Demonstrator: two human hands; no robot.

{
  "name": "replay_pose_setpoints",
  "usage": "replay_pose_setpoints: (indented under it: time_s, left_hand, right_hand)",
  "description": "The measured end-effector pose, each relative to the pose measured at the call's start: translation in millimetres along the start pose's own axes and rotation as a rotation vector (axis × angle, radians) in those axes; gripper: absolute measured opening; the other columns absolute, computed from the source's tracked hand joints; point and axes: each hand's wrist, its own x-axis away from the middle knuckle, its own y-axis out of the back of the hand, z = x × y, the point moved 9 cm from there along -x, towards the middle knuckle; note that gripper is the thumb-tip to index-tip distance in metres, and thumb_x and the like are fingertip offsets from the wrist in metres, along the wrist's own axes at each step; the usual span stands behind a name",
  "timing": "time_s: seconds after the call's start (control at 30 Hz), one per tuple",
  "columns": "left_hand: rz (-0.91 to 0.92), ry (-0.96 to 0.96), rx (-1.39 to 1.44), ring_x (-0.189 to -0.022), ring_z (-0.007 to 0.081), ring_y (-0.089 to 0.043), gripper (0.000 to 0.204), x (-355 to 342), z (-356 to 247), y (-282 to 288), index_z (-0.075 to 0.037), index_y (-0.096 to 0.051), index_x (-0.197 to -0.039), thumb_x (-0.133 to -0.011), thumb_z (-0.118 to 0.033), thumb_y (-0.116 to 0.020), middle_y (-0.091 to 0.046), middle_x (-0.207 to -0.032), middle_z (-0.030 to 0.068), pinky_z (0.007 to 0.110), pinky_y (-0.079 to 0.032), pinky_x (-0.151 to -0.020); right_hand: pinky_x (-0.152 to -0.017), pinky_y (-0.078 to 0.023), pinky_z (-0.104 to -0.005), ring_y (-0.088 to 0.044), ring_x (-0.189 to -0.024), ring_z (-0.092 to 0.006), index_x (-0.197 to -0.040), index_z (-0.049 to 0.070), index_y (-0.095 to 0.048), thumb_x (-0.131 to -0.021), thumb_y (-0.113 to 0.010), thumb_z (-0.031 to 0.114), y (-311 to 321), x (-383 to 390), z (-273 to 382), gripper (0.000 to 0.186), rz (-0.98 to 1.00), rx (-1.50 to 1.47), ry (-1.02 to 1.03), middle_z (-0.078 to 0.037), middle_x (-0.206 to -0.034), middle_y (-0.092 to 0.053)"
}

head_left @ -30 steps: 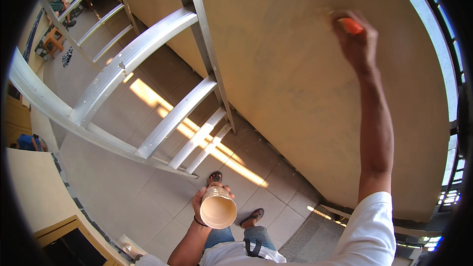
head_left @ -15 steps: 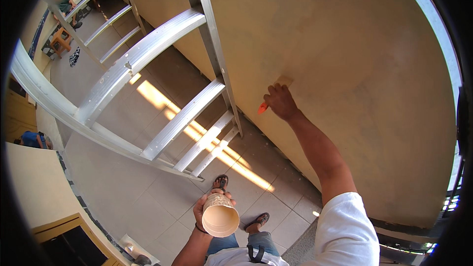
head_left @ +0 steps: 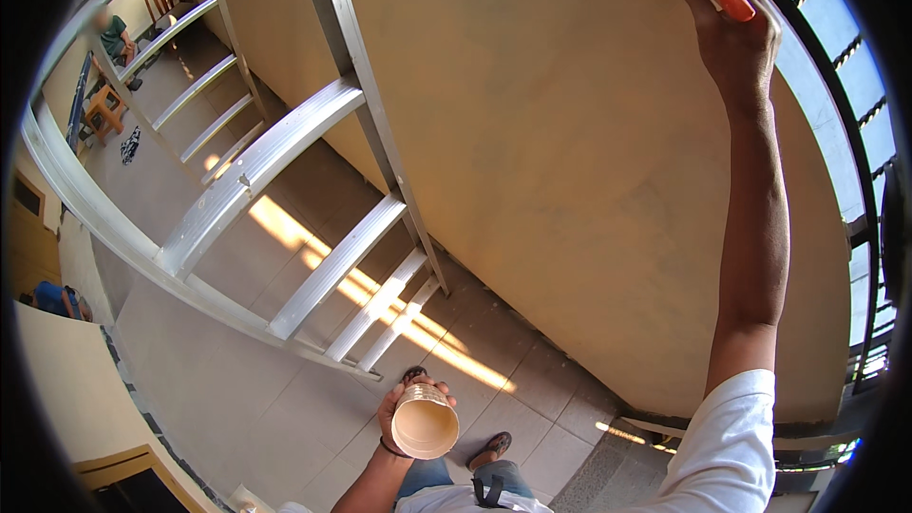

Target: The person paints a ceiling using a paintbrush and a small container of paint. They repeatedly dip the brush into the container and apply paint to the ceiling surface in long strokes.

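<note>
My right hand (head_left: 741,47) is stretched far up along the tan wall (head_left: 570,161), closed round a paintbrush (head_left: 731,0) with an orange handle. The brush's pale head reaches the top edge of the picture, so whether it touches the wall is hard to tell. Low in the middle, my left hand (head_left: 389,410) grips a cream-coloured cup (head_left: 425,426) from its left side and back. The cup's mouth faces up toward me and shows pale paint inside.
A metal stepladder (head_left: 332,252) stands open to the left, beside the wall. Barred openings (head_left: 836,47) run along the right edge. At the far left a person (head_left: 116,38) sits near an orange stool (head_left: 104,109). A blue bag-like object (head_left: 57,298) lies lower down. Tiles (head_left: 275,408) cover the floor.
My right hand has carried the paintbrush up and to the right, from mid-wall to near the wall's far edge. My left hand still holds the cup low in the middle.
</note>
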Motion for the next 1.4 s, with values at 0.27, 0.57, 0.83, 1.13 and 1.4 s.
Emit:
replay_pose_setpoints:
  time_s: [0.27,0.57,0.83,1.13,1.4]
  left_hand:
    - [0.037,0.025,0.014,-0.119,0.0431,-0.062,0.049,-4.7,10.2,-9.2,-0.001,-0.061,-0.129,-0.105,-0.043,-0.048,-0.061,-0.126,0.0231,0.054,-0.056,-0.096]
    - [0.096,0.016,0.021,-0.122,0.0423,-0.062,0.051,1.5,0.5,-11.4,-0.001,-0.056,-0.133,-0.105,-0.043,-0.05,-0.059,-0.129,0.0223,0.053,-0.06,-0.095]
    - [0.035,0.01,-0.006,-0.12,0.0413,-0.063,0.052,-1.5,9.6,0.1,-0.001,-0.058,-0.132,-0.104,-0.045,-0.05,-0.059,-0.128,0.022,0.049,-0.062,-0.091]
    - [-0.038,-0.021,-0.056,-0.118,0.0413,-0.063,0.054,5.9,21.9,9.4,-0.001,-0.058,-0.131,-0.103,-0.046,-0.051,-0.059,-0.126,0.0224,0.051,-0.062,-0.09]
    - [-0.009,0.006,-0.005,-0.12,0.0412,-0.062,0.054,8.1,28.8,10.3,0.0,-0.058,-0.133,-0.104,-0.046,-0.05,-0.058,-0.127,0.0232,0.049,-0.063,-0.088]
  right_hand:
    - [-0.079,-0.054,-0.0386,-0.061,-0.102,-0.0226,-0.078,0.015,-0.068,-0.072,-0.075,0.014,-119.3,177.0,56.1,0.009,0.554,0.215,0.458,-0.006,-0.107,-0.064]
    - [-0.075,-0.056,-0.0327,-0.068,-0.088,-0.019,-0.097,0.012,-0.072,-0.087,-0.07,0.0,-53.6,37.4,-61.7,0.016,0.331,-0.157,-0.18,0.0,-0.093,-0.069]
    - [-0.077,-0.056,-0.038,-0.061,-0.097,-0.0241,-0.094,0.019,-0.076,-0.07,-0.075,0.011,-36.1,114.0,17.5,0.025,0.306,0.29,0.364,-0.002,-0.107,-0.062]
    - [-0.094,-0.052,-0.0452,-0.062,-0.112,-0.0307,-0.092,0.013,-0.073,-0.076,-0.073,0.01,-162.4,460.4,100.2,0.017,1.057,-0.222,0.033,-0.008,-0.115,-0.067]
    - [-0.08,-0.055,-0.0306,-0.068,-0.086,-0.0189,-0.095,0.007,-0.072,-0.086,-0.075,0.002,-22.1,135.0,-43.3,0.011,0.368,-0.258,-0.294,-0.006,-0.091,-0.07]
